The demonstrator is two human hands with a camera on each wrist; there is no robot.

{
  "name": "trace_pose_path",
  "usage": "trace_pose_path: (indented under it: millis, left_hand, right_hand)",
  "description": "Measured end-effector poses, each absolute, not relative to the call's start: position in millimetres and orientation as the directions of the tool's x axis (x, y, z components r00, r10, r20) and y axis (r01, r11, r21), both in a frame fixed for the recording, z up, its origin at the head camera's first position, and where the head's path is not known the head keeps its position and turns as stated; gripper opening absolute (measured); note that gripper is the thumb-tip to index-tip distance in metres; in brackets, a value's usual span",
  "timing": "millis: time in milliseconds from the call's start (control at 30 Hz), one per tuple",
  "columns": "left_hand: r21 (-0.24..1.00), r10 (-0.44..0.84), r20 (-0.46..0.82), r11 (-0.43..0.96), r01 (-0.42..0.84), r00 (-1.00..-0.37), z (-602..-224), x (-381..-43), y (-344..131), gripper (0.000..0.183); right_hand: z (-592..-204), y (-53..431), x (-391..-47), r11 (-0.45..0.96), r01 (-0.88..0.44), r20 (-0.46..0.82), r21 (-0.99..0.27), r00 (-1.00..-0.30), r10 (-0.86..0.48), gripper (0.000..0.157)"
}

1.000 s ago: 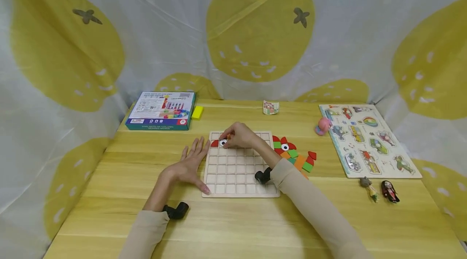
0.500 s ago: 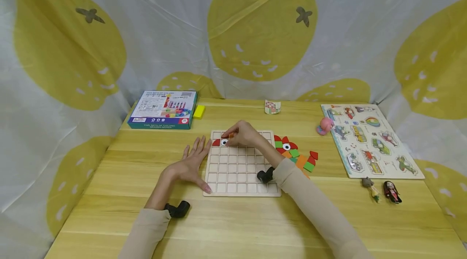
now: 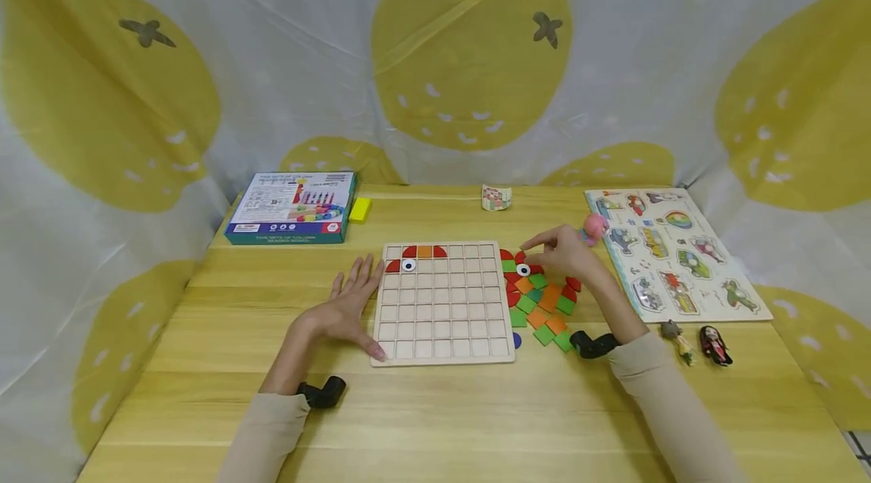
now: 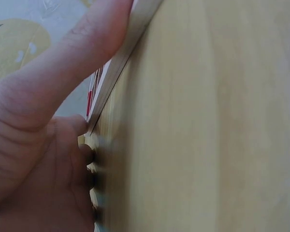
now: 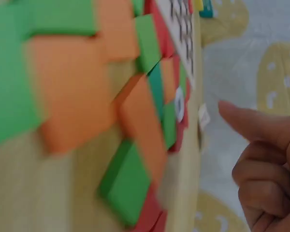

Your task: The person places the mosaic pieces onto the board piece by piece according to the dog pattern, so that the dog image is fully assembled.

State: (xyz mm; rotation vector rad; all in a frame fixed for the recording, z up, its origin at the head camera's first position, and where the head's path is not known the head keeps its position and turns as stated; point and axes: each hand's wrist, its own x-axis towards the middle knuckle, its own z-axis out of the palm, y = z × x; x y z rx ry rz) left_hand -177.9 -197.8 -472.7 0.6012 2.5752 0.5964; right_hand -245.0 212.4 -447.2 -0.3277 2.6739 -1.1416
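Note:
A wooden grid board (image 3: 442, 328) lies on the table in the head view. Along its top row sit two red quarter-round tiles with an orange square tile (image 3: 425, 251) between them; below are another red tile and a white eye tile (image 3: 408, 265). My left hand (image 3: 343, 311) rests spread at the board's left edge, thumb (image 4: 82, 53) on its near corner. Above a heap of colourful tiles (image 3: 537, 301) right of the board hovers my right hand (image 3: 568, 252). Its thumb and index finger stand apart and nothing shows between them; the other fingers curl in the right wrist view.
At the back left lie a bead-toy box (image 3: 292, 207) and a yellow block (image 3: 360, 210). A small printed paper (image 3: 496, 198) is at the back. On the right are a picture puzzle board (image 3: 680, 264), a pink toy (image 3: 595, 228) and two small figurines, one dark-haired (image 3: 715, 345).
My right hand has left the board's top row and moved right to the tile heap, uncovering the orange and red tiles. The left hand has stayed at the board's edge.

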Motion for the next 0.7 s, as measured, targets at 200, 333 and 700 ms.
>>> trace_pose_path:
  millis: [200, 333, 700]
  left_hand:
    - [0.478, 0.483, -0.316, 0.825, 0.302, -0.817, -474.6, -178.6, -203.0, 0.151]
    - [0.479, 0.484, -0.311, 0.823, 0.305, -0.818, -474.0, -180.0, -201.1, 0.151]
    - [0.493, 0.49, -0.303, 0.815, 0.306, -0.817, -472.7, -180.7, -196.9, 0.15]
  right_hand:
    - [-460.3, 238.0, -232.1, 0.7, -0.018, -0.165, -0.713, -0.967, -0.192, 0.023]
    - [-464.2, 243.0, -226.6, 0.668, 0.004, -0.2, -0.744, -0.955, -0.218, 0.026]
    - [-464.7, 233.4, -209.0, 0.586, 0.01, -0.184, -0.81, -0.954, -0.238, 0.025]
